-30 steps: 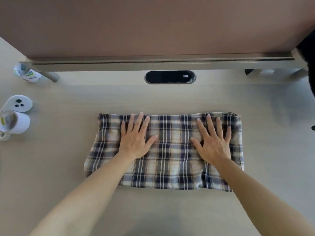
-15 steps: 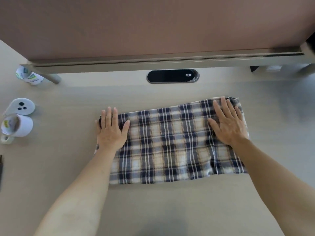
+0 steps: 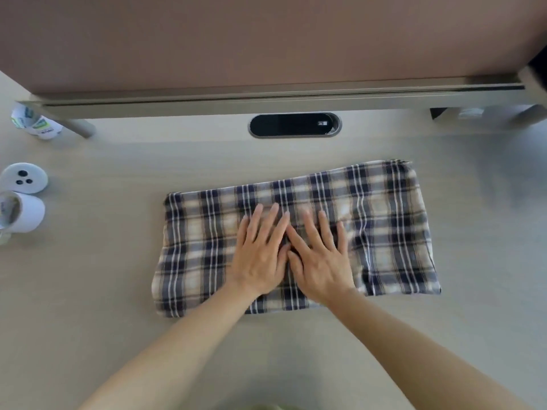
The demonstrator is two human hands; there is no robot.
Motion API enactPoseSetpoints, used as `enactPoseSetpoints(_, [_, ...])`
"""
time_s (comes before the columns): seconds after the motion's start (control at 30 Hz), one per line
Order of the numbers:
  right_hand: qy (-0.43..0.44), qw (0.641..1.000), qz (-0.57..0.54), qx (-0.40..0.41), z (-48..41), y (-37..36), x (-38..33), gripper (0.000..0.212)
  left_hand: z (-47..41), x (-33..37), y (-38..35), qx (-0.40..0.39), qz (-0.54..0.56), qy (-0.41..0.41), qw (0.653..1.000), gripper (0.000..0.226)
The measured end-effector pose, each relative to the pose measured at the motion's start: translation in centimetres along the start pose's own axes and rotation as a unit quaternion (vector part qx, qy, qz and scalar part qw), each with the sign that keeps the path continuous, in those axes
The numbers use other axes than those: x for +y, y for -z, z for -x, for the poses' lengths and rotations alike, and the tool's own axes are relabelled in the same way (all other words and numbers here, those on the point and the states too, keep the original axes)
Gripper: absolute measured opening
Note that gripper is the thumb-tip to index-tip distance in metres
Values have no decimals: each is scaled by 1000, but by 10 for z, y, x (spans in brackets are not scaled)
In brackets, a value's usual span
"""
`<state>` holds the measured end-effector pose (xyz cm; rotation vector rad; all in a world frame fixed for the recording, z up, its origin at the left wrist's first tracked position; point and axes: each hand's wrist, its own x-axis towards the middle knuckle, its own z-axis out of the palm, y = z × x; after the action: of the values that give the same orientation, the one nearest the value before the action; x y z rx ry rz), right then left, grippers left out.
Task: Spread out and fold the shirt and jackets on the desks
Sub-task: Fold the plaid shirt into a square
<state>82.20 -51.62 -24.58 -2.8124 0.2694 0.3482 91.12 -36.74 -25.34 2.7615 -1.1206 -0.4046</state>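
Observation:
A navy, cream and tan plaid shirt [image 3: 390, 220] lies folded into a wide rectangle on the light wooden desk [image 3: 103, 291], its right end angled slightly away from me. Both hands lie flat on its middle, side by side and touching. My left hand [image 3: 260, 255] presses the cloth with straight fingers pointing away. My right hand [image 3: 319, 258] presses just right of it, fingers spread. No jacket is in view.
A brown partition panel [image 3: 266, 39] on a metal rail closes off the back of the desk, with a black oval cable port [image 3: 293, 125] below it. At the left edge stand a white cup [image 3: 26, 214], a round white lid [image 3: 23, 177] and a small labelled container [image 3: 38, 125].
Both hands slid from the shirt's two ends inward to its middle and now touch. The shirt's right end has swung further away from me.

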Motion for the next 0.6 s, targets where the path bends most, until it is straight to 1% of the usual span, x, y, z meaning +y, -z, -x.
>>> enactPoseSetpoints(0.07, [-7, 999, 36, -31, 2, -11, 15, 61, 9, -12, -14, -31, -32, 23, 999, 65])
enactPoseSetpoints(0.17, [-26, 996, 70, -42, 0, -6, 56, 66, 10, -35, -15, -45, -44, 33, 997, 71])
enactPoseSetpoints(0.23, [-48, 995, 78, -31, 0, 3, 77, 70, 11, -46, -9, -60, -39, 65, 995, 74])
enactPoseSetpoints(0.33, [-17, 994, 96, -44, -16, 22, 108, 68, 2, -52, 9, -91, 10, 145, 985, 77])
enactPoseSetpoints(0.37, [-1, 993, 102, -52, -30, 30, 119, 66, -9, -50, 20, -92, 28, 159, 983, 78])
enactPoseSetpoints(0.4, [13, 992, 114, -55, -43, 41, 129, 66, -22, -46, 32, -80, 35, 154, 984, 77])
enactPoseSetpoints(0.47, [39, 986, 152, -53, -69, 64, 141, 68, -54, -28, 55, -44, 48, 99, 993, 70])
enactPoseSetpoints(0.5, [39, 982, 179, -53, -76, 75, 140, 67, -71, -18, 65, -31, 54, 75, 995, 67])
enactPoseSetpoints(0.53, [22, 981, 188, -50, -78, 85, 135, 61, -87, -10, 73, -28, 69, 67, 995, 67])
enactPoseSetpoints(0.57, [-6, 985, 168, -38, -77, 90, 127, 52, -104, -2, 78, -38, 86, 76, 993, 69])
enactPoseSetpoints(0.6, [-40, 993, 110, -16, -72, 95, 114, 45, -119, 3, 83, -63, 95, 94, 989, 71])
